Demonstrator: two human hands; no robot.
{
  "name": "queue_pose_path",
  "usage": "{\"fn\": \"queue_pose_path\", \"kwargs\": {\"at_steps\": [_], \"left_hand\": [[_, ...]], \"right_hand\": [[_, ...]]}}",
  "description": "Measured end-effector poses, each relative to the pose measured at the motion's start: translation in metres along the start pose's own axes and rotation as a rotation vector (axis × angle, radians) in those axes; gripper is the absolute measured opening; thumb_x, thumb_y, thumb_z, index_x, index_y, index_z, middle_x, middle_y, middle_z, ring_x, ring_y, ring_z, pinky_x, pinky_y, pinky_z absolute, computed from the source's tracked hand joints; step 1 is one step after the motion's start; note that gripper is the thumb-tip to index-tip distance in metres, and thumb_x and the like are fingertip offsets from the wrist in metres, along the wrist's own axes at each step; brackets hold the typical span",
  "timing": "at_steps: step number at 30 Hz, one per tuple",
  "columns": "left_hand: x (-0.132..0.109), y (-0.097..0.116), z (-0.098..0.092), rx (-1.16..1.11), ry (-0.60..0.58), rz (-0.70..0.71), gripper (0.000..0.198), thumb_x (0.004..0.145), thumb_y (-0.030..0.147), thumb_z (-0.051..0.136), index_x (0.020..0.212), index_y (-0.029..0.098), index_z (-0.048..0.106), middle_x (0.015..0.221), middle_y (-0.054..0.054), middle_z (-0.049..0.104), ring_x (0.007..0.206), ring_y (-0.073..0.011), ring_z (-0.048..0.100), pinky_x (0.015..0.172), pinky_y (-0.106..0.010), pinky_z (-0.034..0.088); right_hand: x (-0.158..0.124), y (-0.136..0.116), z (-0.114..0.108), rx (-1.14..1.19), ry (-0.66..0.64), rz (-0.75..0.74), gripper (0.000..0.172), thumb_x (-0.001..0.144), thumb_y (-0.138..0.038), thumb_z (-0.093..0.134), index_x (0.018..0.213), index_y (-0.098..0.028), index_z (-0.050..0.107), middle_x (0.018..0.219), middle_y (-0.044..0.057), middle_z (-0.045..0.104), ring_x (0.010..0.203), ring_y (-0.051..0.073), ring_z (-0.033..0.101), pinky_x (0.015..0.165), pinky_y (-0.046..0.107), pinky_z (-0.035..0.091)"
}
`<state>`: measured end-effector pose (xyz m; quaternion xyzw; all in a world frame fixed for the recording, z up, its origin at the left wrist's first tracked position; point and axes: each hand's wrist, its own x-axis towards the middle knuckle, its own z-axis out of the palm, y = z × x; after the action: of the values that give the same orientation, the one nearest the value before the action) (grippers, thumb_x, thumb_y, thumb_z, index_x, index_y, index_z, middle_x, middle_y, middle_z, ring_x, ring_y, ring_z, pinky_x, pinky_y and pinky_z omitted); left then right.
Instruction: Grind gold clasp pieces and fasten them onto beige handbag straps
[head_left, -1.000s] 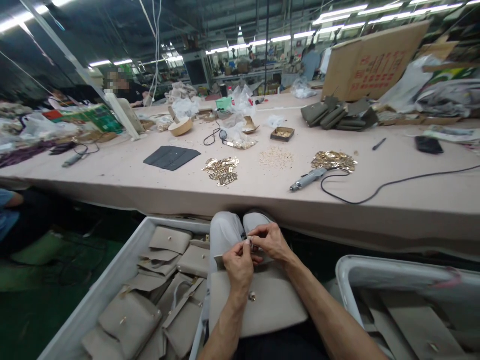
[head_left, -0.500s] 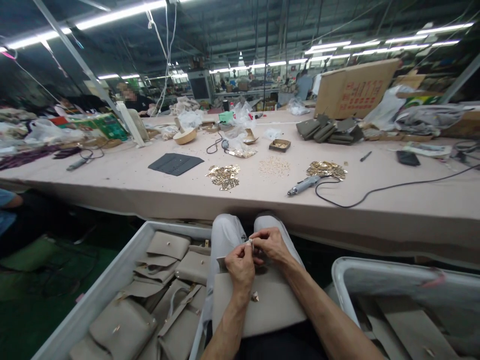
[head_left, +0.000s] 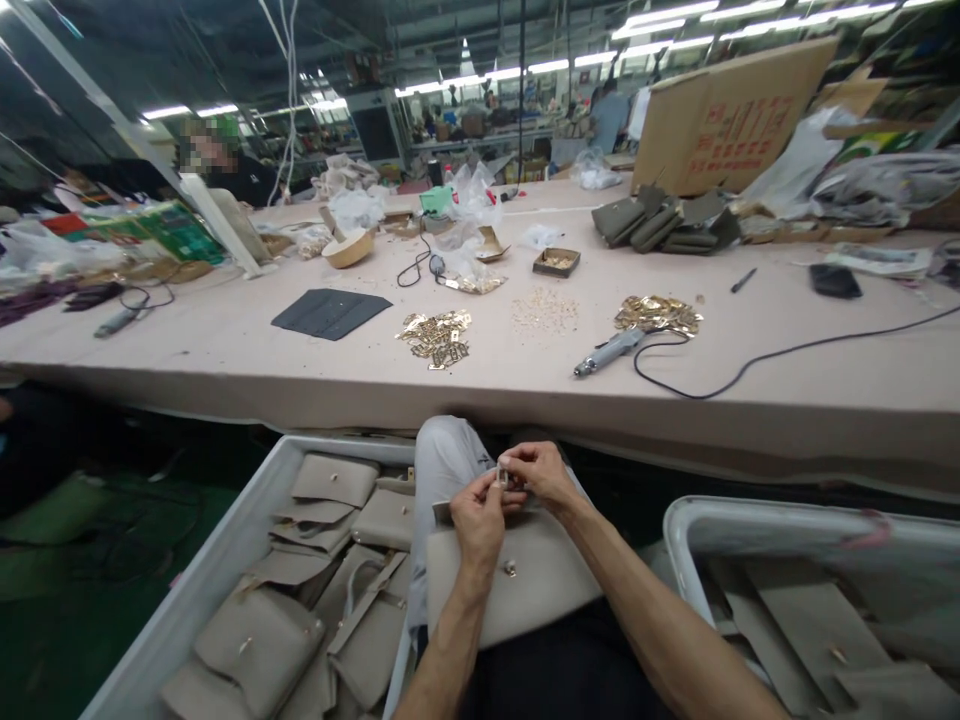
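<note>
Holding a small metal fitting (head_left: 502,477), rectangular with a dark opening, in closely pinched fingers of the left hand (head_left: 480,515) and the right hand (head_left: 546,475); gripping with the left from below, with the right at the upper end. Held just off the near edge of the worktop (head_left: 517,352), above the thighs (head_left: 450,465). Too small to tell any finer detail of the fitting.

Resting across the lap, under the wrists: a taupe bag (head_left: 551,590), with a metal clasp (head_left: 511,568) on its front.

On the worktop, near the near edge, from left to right: see a dark sheet (head_left: 330,313), a pile of gold slotted plates (head_left: 439,338), a scatter of tiny parts (head_left: 545,312), then a grey electric screwdriver (head_left: 611,352) with a black cord, just in front of a second gold pile (head_left: 658,315). Beyond the scatter, note a small open box (head_left: 553,271). Toward the far edge, right: see dark folded pouches (head_left: 667,222) near a large cardboard carton (head_left: 735,130).

Below the near edge: note a white bin (head_left: 212,550) of taupe bags to the left, another white bin (head_left: 750,508) with taupe pieces to the right.
</note>
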<state>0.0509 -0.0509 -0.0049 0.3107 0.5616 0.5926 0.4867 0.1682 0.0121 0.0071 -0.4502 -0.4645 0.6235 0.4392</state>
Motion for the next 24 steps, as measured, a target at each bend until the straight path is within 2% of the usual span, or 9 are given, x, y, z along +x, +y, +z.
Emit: {"fn": "queue_pose_path", "kwargs": {"at_steps": [4, 11, 17, 24], "left_hand": [[0.01, -0.003, 0.0, -0.018, -0.034, -0.056, 0.044, 0.074, 0.033, 0.078, 0.109, 0.005, 0.075, 0.085, -0.015, 0.082, 0.067, -0.026, 0.08, 0.061, -0.031, 0.067], [0.031, -0.005, 0.004, -0.007, 0.002, -0.098, 0.04, 0.071, 0.032, 0.081, 0.1, 0.006, 0.07, 0.077, -0.014, 0.08, 0.06, -0.0251, 0.078, 0.052, -0.027, 0.063], [0.049, -0.01, 0.009, 0.057, 0.01, -0.113, 0.033, 0.074, 0.029, 0.076, 0.097, 0.007, 0.068, 0.074, -0.011, 0.078, 0.052, -0.0203, 0.074, 0.049, -0.026, 0.061], [0.06, -0.017, 0.011, 0.031, -0.01, -0.16, 0.041, 0.072, 0.034, 0.082, 0.101, 0.008, 0.07, 0.079, -0.011, 0.079, 0.055, -0.0209, 0.075, 0.052, -0.027, 0.063]], "right_hand": [[0.013, 0.007, -0.002, 0.059, 0.009, 0.046, 0.04, 0.062, -0.046, 0.086, 0.076, -0.01, 0.077, 0.064, 0.006, 0.069, 0.051, 0.013, 0.056, 0.05, 0.023, 0.046], [0.036, 0.022, -0.007, 0.07, 0.02, 0.085, 0.04, 0.065, -0.047, 0.087, 0.077, -0.01, 0.076, 0.066, 0.006, 0.07, 0.053, 0.014, 0.058, 0.052, 0.024, 0.049], [0.056, 0.04, -0.015, 0.016, 0.002, 0.033, 0.035, 0.073, -0.044, 0.084, 0.08, -0.011, 0.077, 0.071, 0.008, 0.073, 0.056, 0.014, 0.061, 0.053, 0.023, 0.048], [0.067, 0.047, -0.021, 0.009, 0.026, 0.015, 0.032, 0.074, -0.043, 0.082, 0.081, -0.013, 0.078, 0.072, 0.008, 0.074, 0.058, 0.017, 0.064, 0.054, 0.024, 0.05]]}}
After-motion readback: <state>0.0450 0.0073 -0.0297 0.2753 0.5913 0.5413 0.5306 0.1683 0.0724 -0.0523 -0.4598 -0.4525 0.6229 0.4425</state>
